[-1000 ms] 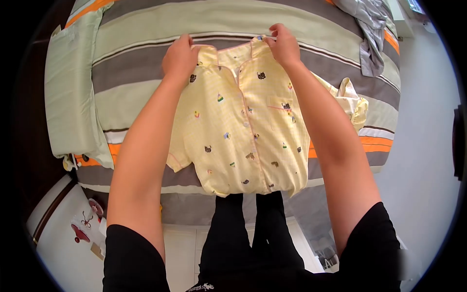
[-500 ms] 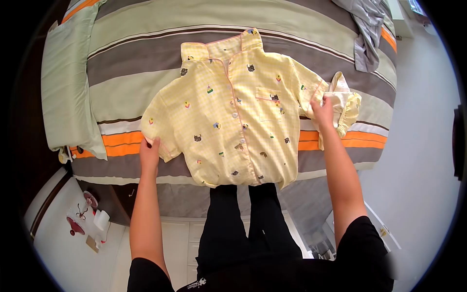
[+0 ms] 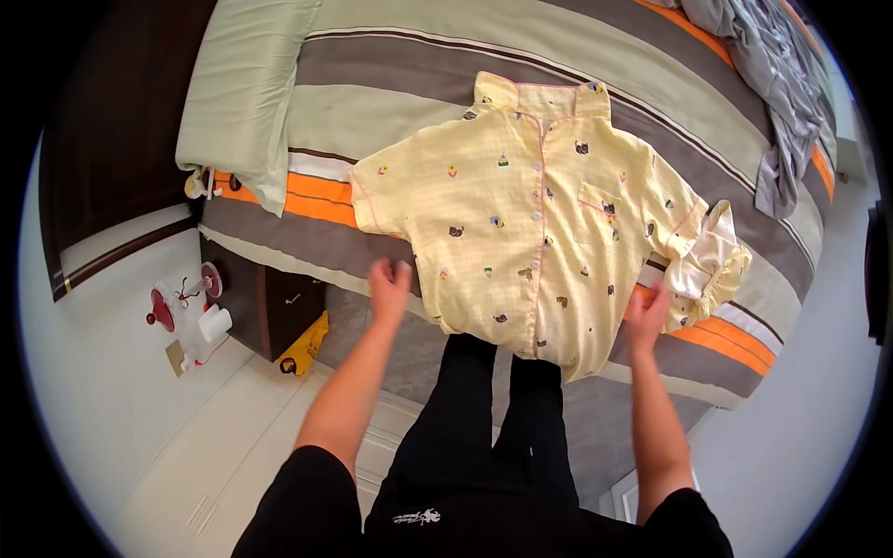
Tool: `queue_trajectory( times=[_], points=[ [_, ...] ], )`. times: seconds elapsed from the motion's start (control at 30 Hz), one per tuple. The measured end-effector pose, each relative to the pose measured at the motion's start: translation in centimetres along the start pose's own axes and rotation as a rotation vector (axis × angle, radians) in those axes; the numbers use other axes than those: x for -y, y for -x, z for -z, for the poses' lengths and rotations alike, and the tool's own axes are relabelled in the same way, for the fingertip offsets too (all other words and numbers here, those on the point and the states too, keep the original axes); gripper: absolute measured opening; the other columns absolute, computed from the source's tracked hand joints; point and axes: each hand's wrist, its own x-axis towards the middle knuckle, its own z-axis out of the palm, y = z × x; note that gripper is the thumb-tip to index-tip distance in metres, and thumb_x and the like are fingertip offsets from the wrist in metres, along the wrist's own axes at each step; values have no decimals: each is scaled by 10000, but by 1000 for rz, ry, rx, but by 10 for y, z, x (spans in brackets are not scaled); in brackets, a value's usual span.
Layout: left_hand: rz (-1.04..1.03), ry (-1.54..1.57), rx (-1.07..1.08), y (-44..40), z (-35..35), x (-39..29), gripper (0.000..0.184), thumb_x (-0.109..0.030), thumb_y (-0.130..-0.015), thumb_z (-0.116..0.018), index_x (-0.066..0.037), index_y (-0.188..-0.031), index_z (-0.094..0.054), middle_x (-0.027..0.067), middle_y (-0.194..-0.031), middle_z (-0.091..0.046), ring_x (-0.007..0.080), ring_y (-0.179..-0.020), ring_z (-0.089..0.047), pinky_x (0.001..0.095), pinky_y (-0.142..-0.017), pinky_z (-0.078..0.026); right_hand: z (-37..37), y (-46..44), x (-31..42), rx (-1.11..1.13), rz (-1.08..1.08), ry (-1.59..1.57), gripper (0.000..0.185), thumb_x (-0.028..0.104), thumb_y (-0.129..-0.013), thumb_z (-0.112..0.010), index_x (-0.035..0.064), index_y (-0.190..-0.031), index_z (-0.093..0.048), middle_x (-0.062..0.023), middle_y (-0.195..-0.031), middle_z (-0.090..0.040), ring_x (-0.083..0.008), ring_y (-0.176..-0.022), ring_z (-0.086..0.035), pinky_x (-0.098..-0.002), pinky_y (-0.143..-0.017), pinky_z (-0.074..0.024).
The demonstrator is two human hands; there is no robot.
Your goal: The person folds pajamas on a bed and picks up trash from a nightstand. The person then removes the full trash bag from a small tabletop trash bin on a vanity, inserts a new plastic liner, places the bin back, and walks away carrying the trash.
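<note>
Striped bed point(image 3: 391, 119) had green, grey, orange, white bands. Yellow shirt point(image 3: 507, 205) lay front up, reaching near edge. Pale green pillow point(image 3: 244, 88) sat at left, crumpled grey cloth point(image 3: 786, 126) far right, bunched yellow-cream garment point(image 3: 713, 270) right of shirt.

Shirt point(image 3: 507, 200): pale yellow check, short sleeves, pink piping, small dark-cat and coloured prints. Face up on the striped bed point(image 3: 381, 112), front closed, pale buttons down the middle. Chest pocket on the person's right. Collar end farthest from the person, sleeves spread, hem bunched at near edge. Lightly wrinkled.
</note>
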Motion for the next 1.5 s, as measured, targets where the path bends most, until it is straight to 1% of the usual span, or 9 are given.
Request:
queue_trajectory(
  times=[0.13,0.3,0.7,0.87,1.1,1.23,1.33,1.4,1.5],
  points=[
    [-23,51,-30,12,16,-29,416,-250,-938,-721,2,-1250,-612,119,-1007,-668,240,-916,-649,369,-876,-529,-3,84,24,283,-294,-181,460,102,-906,-678,13,-1333,-530,-130,-1088,-560,-244,-954,-584,-346,-845,-502],
    [-397,-139,-349,-189,71,-82,424,-220,-913,-726,-14,-1276,-650,155,-1044,-701,298,-953,-665,417,-831,-521,12,113,20,285,-273,-170,446,56,-896,-682,-1,-1317,-547,-144,-1153,-552,-253,-972,-587,-359,-875,-510],
    [-198,-429,-121,-354,69,-130,317,-306,-873,-735,-93,-1105,-776,133,-1042,-761,327,-975,-710,426,-863,-545,7,133,13,257,-478,-32,445,93,-913,-679,-8,-1326,-546,-132,-1150,-542,-236,-985,-576,-353,-914,-499],
    [-445,-343,-47,-400,48,-71,276,-286,-940,-671,-66,-1077,-768,154,-1035,-760,323,-974,-719,408,-856,-543,19,109,18,182,-388,50,431,46,-882,-646,6,-1305,-575,-189,-1188,-584,-334,-1100,-601,-400,-986,-493],
    [-259,483,168,-306,94,-67,197,-208,-1060,-562,-29,-980,-589,13,-855,-598,115,-801,-569,283,-741,-480,29,8,34,10,-259,-35,312,79,-906,-649,17,-1209,-614,-127,-1004,-622,-264,-885,-635,-376,-824,-530],
    [100,769,206,-180,149,13,243,-288,-1090,-521,-91,-959,-572,30,-851,-605,129,-790,-571,275,-744,-479,29,-16,31,31,-324,-129,287,116,-934,-652,21,-1203,-623,-110,-1000,-635,-233,-863,-633,-360,-803,-532],
    [443,582,243,-80,175,129,78,-152,-1025,-602,-106,-963,-589,30,-855,-616,134,-796,-580,318,-706,-515,18,20,9,143,-343,-126,304,146,-936,-671,17,-1207,-621,-108,-1007,-637,-227,-868,-630,-348,-797,-530],
    [313,411,425,-32,167,293,111,-155,-989,-654,-98,-1050,-582,40,-957,-645,148,-835,-625,315,-750,-537,12,57,-1,223,-436,-97,374,200,-896,-739,-2,-1185,-612,-116,-1008,-639,-224,-880,-635,-342,-806,-529],
    [442,-142,534,27,137,228,646,-116,-846,-790,-28,-1392,-454,160,-1270,-618,295,-1152,-601,421,-992,-512,1,113,-26,338,-542,-46,462,255,-841,-804,-18,-1155,-604,-134,-1018,-642,-247,-900,-648,-367,-837,-530]
  ],
)
